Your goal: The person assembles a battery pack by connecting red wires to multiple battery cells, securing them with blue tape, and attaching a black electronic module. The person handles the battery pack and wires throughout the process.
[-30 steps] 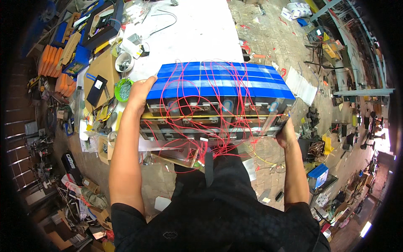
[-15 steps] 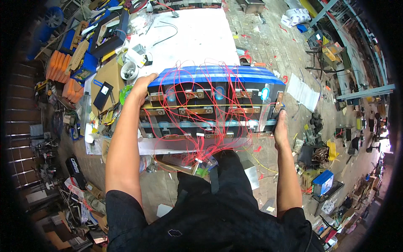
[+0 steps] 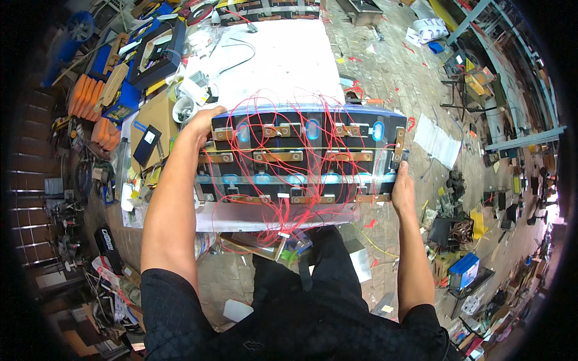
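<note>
A battery pack of dark cells spans the space between my hands, its terminal face turned toward me. Copper busbars bridge the terminals, and clear tape crosses the face. Thin red wires hang over it in a loose tangle, gathering at a white connector below. My left hand grips the upper left end, most of its fingers hidden behind the pack. My right hand is closed on the lower right end, thumb up along the edge. The blue top side shows as a narrow strip.
Beneath and beyond the pack lies a white-topped table. Another battery pack stands at its far end. On the left are a white cup, a cardboard sheet and blue bins. Scraps litter the floor right of the table.
The pack has tilted, so its terminal face turns more toward me and less of the blue top shows. Both hands keep their hold, and the red wires have shifted slightly.
</note>
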A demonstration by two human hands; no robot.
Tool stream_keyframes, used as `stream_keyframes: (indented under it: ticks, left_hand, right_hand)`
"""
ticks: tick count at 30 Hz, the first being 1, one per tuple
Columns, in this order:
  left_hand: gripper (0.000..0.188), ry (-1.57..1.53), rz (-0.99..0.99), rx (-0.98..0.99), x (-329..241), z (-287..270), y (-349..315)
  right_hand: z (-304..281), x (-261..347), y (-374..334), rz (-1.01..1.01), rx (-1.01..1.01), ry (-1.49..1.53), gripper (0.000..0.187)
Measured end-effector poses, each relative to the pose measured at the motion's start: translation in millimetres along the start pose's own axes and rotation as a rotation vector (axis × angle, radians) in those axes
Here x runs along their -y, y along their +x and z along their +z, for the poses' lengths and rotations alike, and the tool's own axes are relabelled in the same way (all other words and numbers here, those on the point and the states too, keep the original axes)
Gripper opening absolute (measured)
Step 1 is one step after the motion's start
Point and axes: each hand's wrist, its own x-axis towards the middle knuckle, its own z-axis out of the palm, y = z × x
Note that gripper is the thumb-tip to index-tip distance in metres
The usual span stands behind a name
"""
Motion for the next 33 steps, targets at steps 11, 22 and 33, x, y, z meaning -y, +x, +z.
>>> stream_keyframes:
  ticks: [11,22,33]
  left_hand:
    - [0.026,0.061,-0.006,0.024,-13,2,25]
    - [0.034,-0.102,-0.098,0.064,-5,-14,180]
    - [0.036,0.165,-0.089,0.109,-25,1,149]
  right_hand:
    - [0,21,10,0.004,-0.076,-0.158,0.087]
    - [-8,55,90,0.004,0.21,-0.058,0.084]
    - [-26,62,72,-0.002,0.242,-0.085,0.082]
